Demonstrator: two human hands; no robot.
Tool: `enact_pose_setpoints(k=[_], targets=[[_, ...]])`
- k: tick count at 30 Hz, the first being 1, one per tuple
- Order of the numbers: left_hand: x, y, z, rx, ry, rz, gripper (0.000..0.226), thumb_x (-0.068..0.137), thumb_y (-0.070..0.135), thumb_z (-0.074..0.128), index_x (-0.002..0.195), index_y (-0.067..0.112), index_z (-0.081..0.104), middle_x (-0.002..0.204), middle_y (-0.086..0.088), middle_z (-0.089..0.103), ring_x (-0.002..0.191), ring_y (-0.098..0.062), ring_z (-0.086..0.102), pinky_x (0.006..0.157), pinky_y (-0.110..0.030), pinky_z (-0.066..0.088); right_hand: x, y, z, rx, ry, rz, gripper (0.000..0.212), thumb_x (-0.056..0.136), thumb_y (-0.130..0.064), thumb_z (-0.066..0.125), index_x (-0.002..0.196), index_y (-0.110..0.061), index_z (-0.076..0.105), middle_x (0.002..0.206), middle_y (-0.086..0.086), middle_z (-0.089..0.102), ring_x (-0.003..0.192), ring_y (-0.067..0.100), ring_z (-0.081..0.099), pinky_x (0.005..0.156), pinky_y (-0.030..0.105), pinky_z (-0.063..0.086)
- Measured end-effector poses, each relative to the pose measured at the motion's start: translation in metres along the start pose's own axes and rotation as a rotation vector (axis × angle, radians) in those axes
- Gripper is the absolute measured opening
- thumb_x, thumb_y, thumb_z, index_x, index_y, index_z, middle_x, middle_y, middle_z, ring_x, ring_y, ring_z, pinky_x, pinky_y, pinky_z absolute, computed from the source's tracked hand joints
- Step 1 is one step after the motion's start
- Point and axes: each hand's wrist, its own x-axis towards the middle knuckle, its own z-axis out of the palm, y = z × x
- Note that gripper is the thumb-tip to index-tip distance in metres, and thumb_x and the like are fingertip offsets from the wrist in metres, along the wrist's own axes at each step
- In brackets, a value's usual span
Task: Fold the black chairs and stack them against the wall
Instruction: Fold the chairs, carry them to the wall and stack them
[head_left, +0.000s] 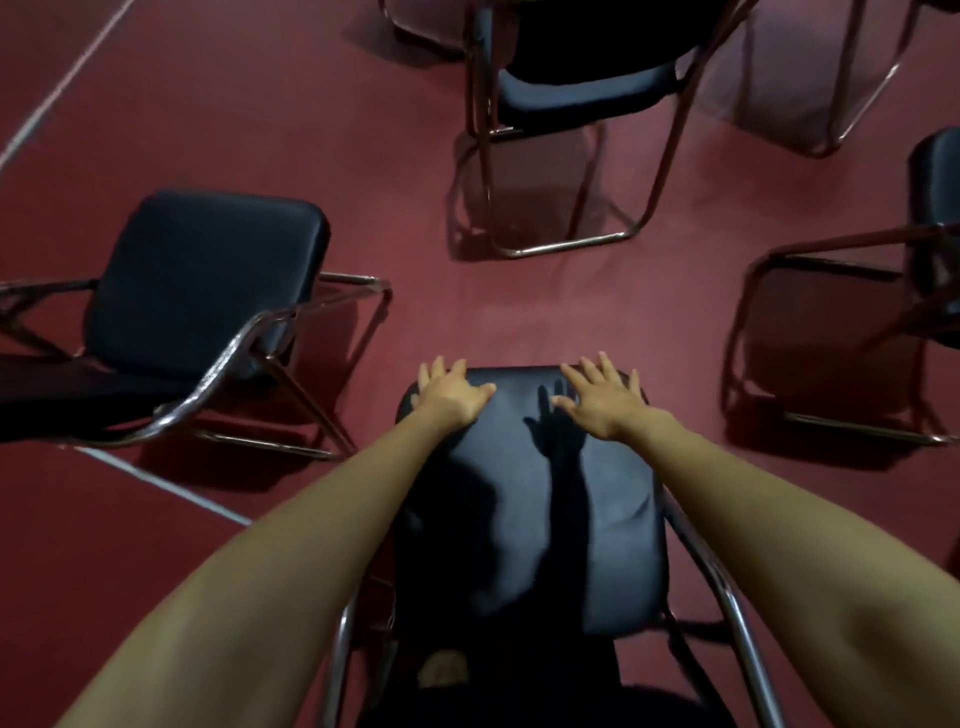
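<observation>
Both forearms reach up from the bottom of the frame to the black chair (530, 519) at bottom centre, still unfolded, its padded seat level between chrome side tubes. The left hand (451, 397) lies flat on the seat's far left corner, fingers straight and apart, gripping nothing. The right hand (602, 402) is spread over the far right corner, also holding nothing. Its shadow falls on the seat just to its left, and whether the palm touches the padding cannot be told.

Around this chair stand others, all unfolded. A second black chair (208, 280) sits at left centre, its chrome arm near the first chair's left side with a strip of floor between them. A third black chair (587, 88) stands at top centre, its floor rail pointing down the frame. A fourth black chair (935, 218) is cut off by the right edge, its frame near the first chair's right side.

The dark red floor (467, 312) lies open in the middle of the frame, just beyond the hands, ringed by the three chairs. A white line (67, 78) crosses the upper left corner, and more open floor lies beside it. No wall shows.
</observation>
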Motion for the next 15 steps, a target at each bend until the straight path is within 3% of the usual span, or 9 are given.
enact_pose_setpoints(k=[5, 10, 12, 15], targets=[[0.067, -0.004, 0.041, 0.028, -0.056, -0.044, 0.069, 0.097, 0.05, 0.043, 0.154, 0.018, 0.02, 0.163, -0.006, 0.0, 0.149, -0.026, -0.006, 0.118, -0.053, 0.008, 0.073, 0.012, 0.029, -0.032, -0.094, -0.017, 0.069, 0.098, -0.056, 0.026, 0.153, -0.022, 0.004, 0.161, 0.005, -0.003, 0.147, 0.024, -0.012, 0.113, 0.058, -0.006], [0.12, -0.01, 0.069, 0.091, -0.095, 0.0, 0.066, 0.1, 0.055, 0.025, 0.155, 0.02, 0.013, 0.163, -0.003, 0.001, 0.15, -0.024, -0.006, 0.117, -0.055, -0.004, 0.134, 0.01, 0.052, 0.034, -0.097, 0.027, 0.067, 0.098, -0.057, 0.018, 0.153, -0.021, 0.005, 0.161, 0.005, 0.003, 0.148, 0.024, -0.006, 0.114, 0.059, -0.007], [0.133, -0.015, 0.079, 0.174, -0.082, 0.025, 0.066, 0.1, 0.057, 0.018, 0.154, 0.018, 0.019, 0.162, -0.005, 0.012, 0.15, -0.024, 0.002, 0.116, -0.056, -0.009, 0.145, 0.006, 0.063, 0.036, -0.045, 0.044, 0.069, 0.096, -0.06, 0.015, 0.151, -0.019, 0.016, 0.158, 0.008, 0.017, 0.147, 0.025, 0.006, 0.112, 0.061, -0.008], [0.151, -0.016, 0.081, 0.249, -0.052, 0.014, 0.068, 0.099, 0.06, 0.014, 0.141, 0.016, 0.045, 0.148, -0.014, 0.043, 0.141, -0.03, 0.031, 0.117, -0.056, -0.007, 0.148, 0.003, 0.078, 0.016, 0.066, 0.073, 0.071, 0.093, -0.064, 0.012, 0.143, -0.018, 0.033, 0.145, 0.01, 0.036, 0.139, 0.028, 0.023, 0.112, 0.062, -0.006]])
